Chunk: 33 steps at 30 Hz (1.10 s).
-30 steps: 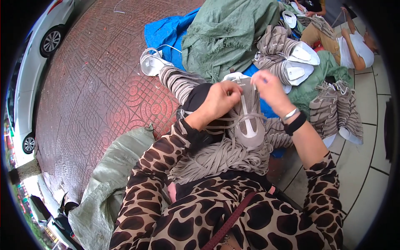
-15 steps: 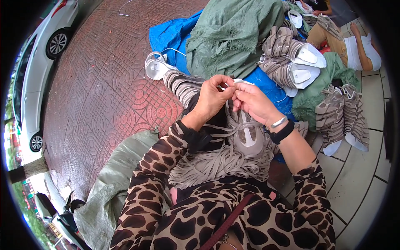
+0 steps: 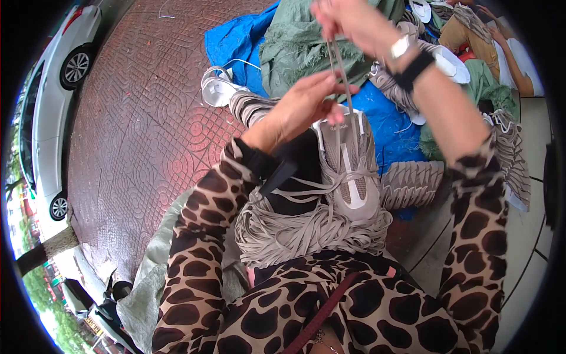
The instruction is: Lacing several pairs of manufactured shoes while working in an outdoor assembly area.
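A taupe shoe upper (image 3: 357,193) with mesh panels and a pale centre stripe lies toe toward me over my lap. From it a taupe shoelace (image 3: 346,94) runs up, stretched tight, to my raised right hand (image 3: 356,26), whose blurred fingers are closed on it. Beside this lace, over the upper's left edge, is my left hand (image 3: 295,112), its fingers and thumb apart; part of the hand hides behind itself. A thick heap of loose taupe laces (image 3: 309,236) rests across my lap, with a few strands crossing the upper's front.
Stacked striped uppers (image 3: 413,183) lie right of my lap, more (image 3: 250,109) at left. Beyond are a green sack (image 3: 300,53) and blue sheet (image 3: 233,44). Another person's arm (image 3: 513,56) shows at far right. A white car (image 3: 50,112) stands left.
My hands have parted. The right hand has swung up and away, drawing the lace taut, while the left has loosened its pinch and dropped slightly. The upper is now more exposed.
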### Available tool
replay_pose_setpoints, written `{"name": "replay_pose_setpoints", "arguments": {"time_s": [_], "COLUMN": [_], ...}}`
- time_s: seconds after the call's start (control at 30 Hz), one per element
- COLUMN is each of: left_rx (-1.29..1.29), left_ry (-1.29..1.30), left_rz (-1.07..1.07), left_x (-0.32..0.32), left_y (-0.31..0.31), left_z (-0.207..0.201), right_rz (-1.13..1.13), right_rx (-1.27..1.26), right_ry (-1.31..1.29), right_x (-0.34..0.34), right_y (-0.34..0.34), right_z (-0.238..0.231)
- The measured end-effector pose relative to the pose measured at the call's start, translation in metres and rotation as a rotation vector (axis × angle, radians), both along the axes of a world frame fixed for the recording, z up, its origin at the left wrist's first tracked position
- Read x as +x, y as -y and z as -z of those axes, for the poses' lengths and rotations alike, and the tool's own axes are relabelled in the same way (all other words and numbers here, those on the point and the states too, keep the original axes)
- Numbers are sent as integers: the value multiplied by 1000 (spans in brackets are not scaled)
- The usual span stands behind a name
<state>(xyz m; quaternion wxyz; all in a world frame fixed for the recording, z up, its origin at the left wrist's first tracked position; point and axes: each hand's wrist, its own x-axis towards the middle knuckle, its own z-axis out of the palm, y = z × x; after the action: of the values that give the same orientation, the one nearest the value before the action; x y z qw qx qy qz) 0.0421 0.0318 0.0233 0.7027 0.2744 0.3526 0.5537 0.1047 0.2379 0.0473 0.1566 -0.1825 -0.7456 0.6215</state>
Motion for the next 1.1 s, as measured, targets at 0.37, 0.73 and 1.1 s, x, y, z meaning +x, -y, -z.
{"name": "replay_pose_setpoints", "arguments": {"time_s": [0.37,0.73,1.1], "left_rx": [296,201,89], "left_ry": [-241,-1289,-1353], "left_rz": [-453,-309,-29], "left_x": [-129,8,78], "left_y": [-117,57,121], "left_z": [-93,3,24], "right_rz": [-366,-273,185], "right_rx": [-505,-985,-461], "right_ry": [424,-91,-34], "right_x": [42,-7,10], "right_y": [96,-35,6], "right_z": [-39,-17,-36]}}
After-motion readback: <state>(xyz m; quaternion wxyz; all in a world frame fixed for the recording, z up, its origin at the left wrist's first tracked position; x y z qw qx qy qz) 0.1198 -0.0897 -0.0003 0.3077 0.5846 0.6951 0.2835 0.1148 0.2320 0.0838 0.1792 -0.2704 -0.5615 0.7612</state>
